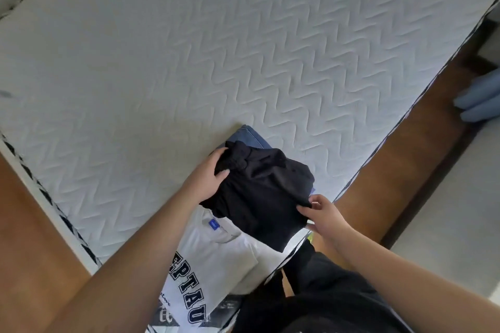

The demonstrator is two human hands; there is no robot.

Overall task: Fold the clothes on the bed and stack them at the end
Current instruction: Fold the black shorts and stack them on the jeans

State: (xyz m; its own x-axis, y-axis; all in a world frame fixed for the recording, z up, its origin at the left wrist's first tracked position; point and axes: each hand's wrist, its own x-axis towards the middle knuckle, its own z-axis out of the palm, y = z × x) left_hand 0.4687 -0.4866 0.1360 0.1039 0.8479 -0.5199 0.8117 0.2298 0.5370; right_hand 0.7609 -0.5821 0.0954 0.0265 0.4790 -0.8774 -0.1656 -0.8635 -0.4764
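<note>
the quilted white mattress lies bare over most of its top, with no loose clothes showing on it. near its corner sits a folded white sweatshirt with dark block letters, and beside it folded blue jeans. a folded black garment rests over the jeans. the left hand grips its far edge, fingers curled; the right hand pinches the near corner. the job looks nearly finished, only this last piece to settle on the stack.
</note>
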